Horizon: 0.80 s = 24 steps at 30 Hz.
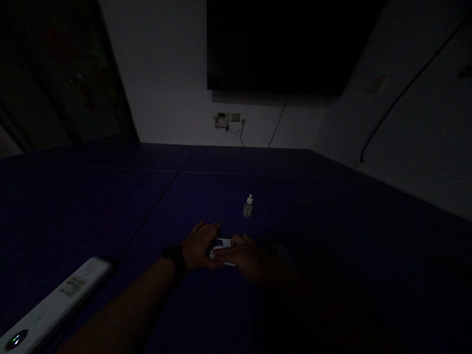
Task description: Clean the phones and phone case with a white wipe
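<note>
In dim light, a small flat rectangular thing, apparently a phone [233, 242], lies low on the blue surface between my hands. Its face looks white with a dark blue patch at the left. My left hand [202, 246], with a dark watch at the wrist, grips its left end, thumb along the near edge. Over its right part is my right hand [245, 255], fingers bent and pressed down on the face. Something small and whitish shows beneath those fingertips; I cannot make out what it is. A clear bottle [247, 210] with a white cap stands upright just beyond my hands.
A long white device [55, 302] with a lit green indicator lies at the lower left. The blue tabletop [155, 290] has a dark seam running away from me. A faint flat thing [278, 253] lies right of my hands. Beyond are wall sockets [230, 118] and a large dark screen [287, 44].
</note>
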Available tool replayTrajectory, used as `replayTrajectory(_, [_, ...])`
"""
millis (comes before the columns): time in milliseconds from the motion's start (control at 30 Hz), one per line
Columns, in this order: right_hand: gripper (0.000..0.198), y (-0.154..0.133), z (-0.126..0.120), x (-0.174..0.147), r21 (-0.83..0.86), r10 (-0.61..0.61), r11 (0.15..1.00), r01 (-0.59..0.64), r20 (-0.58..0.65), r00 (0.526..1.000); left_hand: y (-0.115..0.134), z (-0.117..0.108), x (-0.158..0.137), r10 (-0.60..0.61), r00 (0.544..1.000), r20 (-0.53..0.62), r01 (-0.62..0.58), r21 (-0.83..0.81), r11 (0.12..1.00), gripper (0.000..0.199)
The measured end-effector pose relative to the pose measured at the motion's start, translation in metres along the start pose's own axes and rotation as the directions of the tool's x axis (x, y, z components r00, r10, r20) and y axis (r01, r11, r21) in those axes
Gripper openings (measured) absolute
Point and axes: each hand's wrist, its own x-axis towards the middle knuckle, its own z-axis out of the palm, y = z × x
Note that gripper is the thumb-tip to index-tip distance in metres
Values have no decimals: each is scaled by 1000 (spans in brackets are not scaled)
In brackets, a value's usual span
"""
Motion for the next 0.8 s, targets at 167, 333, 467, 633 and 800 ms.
replayTrajectory(167, [36, 3, -7, -1, 12, -30, 999, 29, 57, 998, 4, -3, 1, -20, 1000, -1, 20, -1, 1000, 103])
replayTrajectory(333, [37, -6, -7, 3, -15, -27, 999, 28, 72, 997, 6, -5, 1, -20, 999, 30, 20, 16, 1000, 93])
replayTrajectory(467, [36, -10, -6, 3, -16, 52, 999, -51, 37, 998, 4, -3, 1, -17, 1000, 19, 16, 35, 999, 90])
replayTrajectory(633, [34, -5, -7, 2, -32, -42, 999, 43, 47, 998, 3, -2, 0, 6, 1000, -4, -5, 38, 999, 90])
replayTrajectory(800, [32, -10, -5, 4, -37, 38, 999, -38, -4, 999, 3, -2, -1, 8, 1000, -5, -8, 33, 999, 91])
